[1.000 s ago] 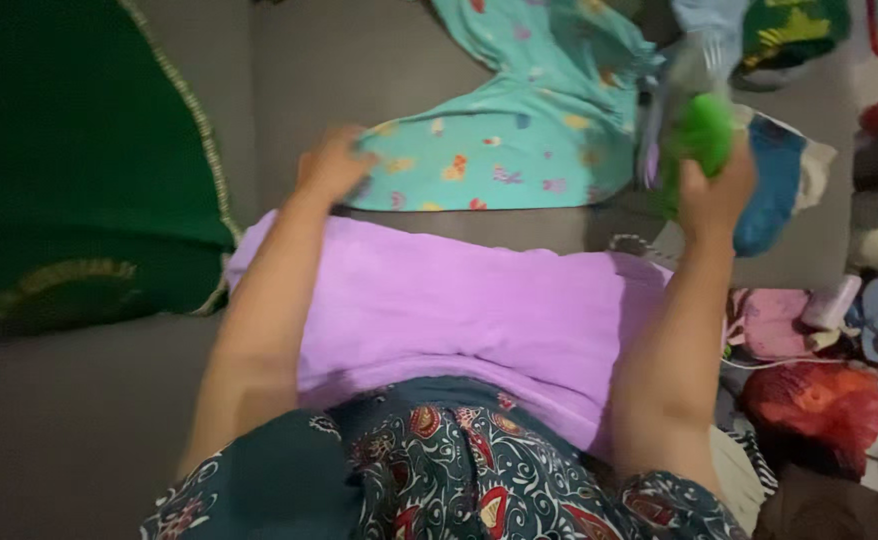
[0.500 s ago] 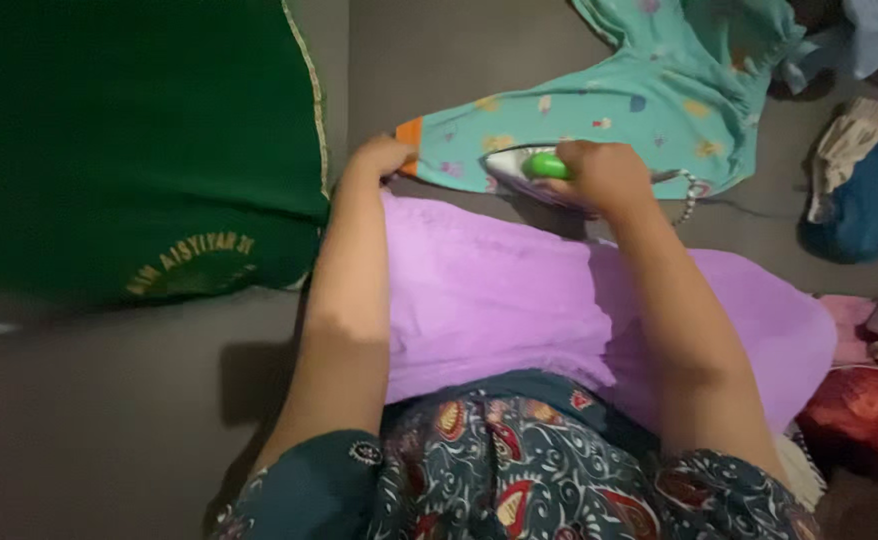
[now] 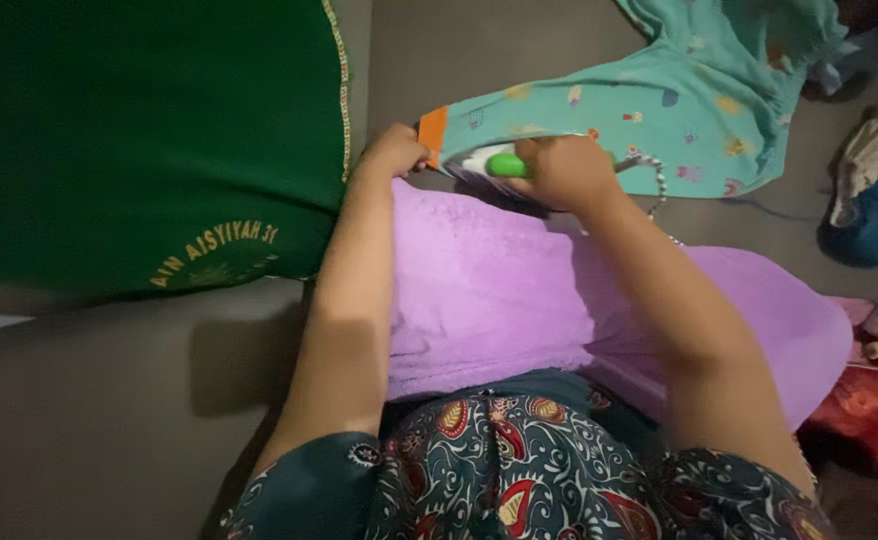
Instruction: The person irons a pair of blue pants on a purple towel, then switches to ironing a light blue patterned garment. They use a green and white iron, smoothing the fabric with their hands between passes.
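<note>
While right hand (image 3: 567, 170) is clenched on the iron (image 3: 494, 168) handle, arm stretched toward 12 o'clock, left hand (image 3: 394, 152) fingers pinch the teal garment (image 3: 679, 110) hem at iron's 9 o'clock.

Green cloth w/ gold trim (image 3: 129, 130) at left; blue bundle (image 3: 874, 205) at right edge; red bag (image 3: 874, 415) lower right.

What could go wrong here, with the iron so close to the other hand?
1. The left hand pinches the orange cuff right beside the iron; its fingers might get burned.
2. The cord trails beside the right hand and may snag.
3. The teal garment lies wrinkled, so creases could be pressed in.
</note>
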